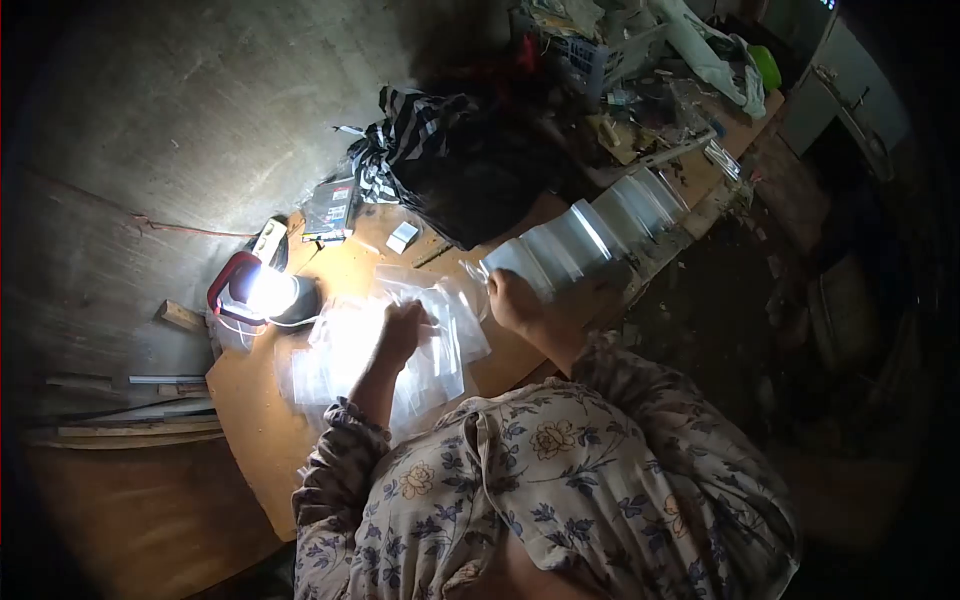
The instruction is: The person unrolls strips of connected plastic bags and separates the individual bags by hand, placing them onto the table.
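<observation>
A loose pile of clear plastic bags (430, 375) lies on the wooden table, its left part washed out by glare. Over the pile is my left hand (403, 332), fingers closed; whatever they pinch is lost against the plastic. My right hand (512, 300) has its fingers closed at the near end of a long row of clear plastic sheets (580, 240). These look like flat bags and overlap in a band running toward the far right. The fingertips of my right hand are partly hidden by the hand itself.
A bright lamp (268, 292) with a red handle stands left, beside a power strip (269, 240). Behind lie a flat dark box (332, 210), a small white box (403, 237) and a large black plastic bag (470, 190). A crate (610, 60) and clutter fill the far end.
</observation>
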A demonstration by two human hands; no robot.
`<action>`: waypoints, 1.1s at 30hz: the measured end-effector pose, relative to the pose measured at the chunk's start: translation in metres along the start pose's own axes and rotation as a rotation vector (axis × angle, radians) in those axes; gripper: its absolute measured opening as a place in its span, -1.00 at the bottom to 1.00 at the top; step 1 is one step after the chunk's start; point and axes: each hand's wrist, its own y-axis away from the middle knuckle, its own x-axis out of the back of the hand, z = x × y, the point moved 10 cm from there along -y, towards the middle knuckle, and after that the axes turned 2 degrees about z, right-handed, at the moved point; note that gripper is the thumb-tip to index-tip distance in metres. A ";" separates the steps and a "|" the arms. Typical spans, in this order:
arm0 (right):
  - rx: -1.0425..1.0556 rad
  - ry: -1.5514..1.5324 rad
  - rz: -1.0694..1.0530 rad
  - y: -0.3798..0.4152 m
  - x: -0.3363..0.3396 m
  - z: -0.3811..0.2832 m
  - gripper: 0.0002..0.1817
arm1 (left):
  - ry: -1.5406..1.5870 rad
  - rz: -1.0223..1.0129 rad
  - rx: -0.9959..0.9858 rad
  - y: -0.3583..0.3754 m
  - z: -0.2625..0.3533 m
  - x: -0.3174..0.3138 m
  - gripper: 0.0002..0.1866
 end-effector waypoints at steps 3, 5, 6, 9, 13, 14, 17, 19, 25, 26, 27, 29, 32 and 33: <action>0.150 -0.317 0.145 0.001 0.056 -0.048 -0.88 | 0.024 0.010 0.097 -0.003 -0.008 -0.020 -0.72; 0.144 -0.301 0.093 0.013 0.045 -0.063 -0.86 | 0.213 -0.019 0.213 0.000 -0.008 -0.041 -0.59; 0.178 -0.260 0.106 0.020 0.041 -0.070 -0.85 | 0.215 -0.019 0.209 -0.006 -0.012 -0.042 -0.59; 0.441 -0.367 -0.064 0.041 0.030 -0.090 -0.80 | -0.077 0.005 0.132 -0.010 -0.007 -0.043 -0.53; 0.165 -0.126 0.077 0.005 0.045 -0.037 -0.60 | 0.442 -0.129 0.042 -0.033 -0.050 -0.044 -0.76; 0.161 -0.127 0.078 0.001 0.046 -0.037 -0.60 | 0.451 -0.156 -0.127 -0.041 -0.054 -0.042 -0.82; -0.160 0.514 -0.258 -0.016 0.009 -0.003 -0.33 | 0.032 0.054 0.040 -0.034 -0.055 -0.039 -0.84; -0.204 0.666 -0.250 -0.030 -0.012 0.002 -0.33 | -0.024 0.064 0.033 -0.029 -0.050 -0.040 -0.84; -0.193 0.878 -0.252 -0.040 -0.033 0.018 -0.45 | -0.217 0.094 -0.002 -0.048 -0.089 -0.032 -0.81; -0.163 0.849 -0.202 -0.046 -0.033 0.018 -0.51 | -0.274 0.095 -0.059 -0.052 -0.093 -0.031 -0.80; -0.135 0.819 -0.152 -0.051 -0.033 0.020 -0.56 | -0.038 0.072 -0.051 -0.043 -0.083 -0.036 -0.81; -0.166 0.597 -0.183 -0.070 -0.038 0.052 -0.65 | 0.088 0.070 -0.005 -0.022 -0.049 -0.037 -0.81; -0.146 0.273 -0.276 -0.079 0.029 0.028 -0.79 | 0.416 -0.039 0.092 -0.020 -0.045 -0.031 -0.77; 0.067 0.321 -0.297 -0.084 0.067 -0.007 -0.79 | 0.268 0.063 0.099 0.000 -0.013 -0.020 -0.74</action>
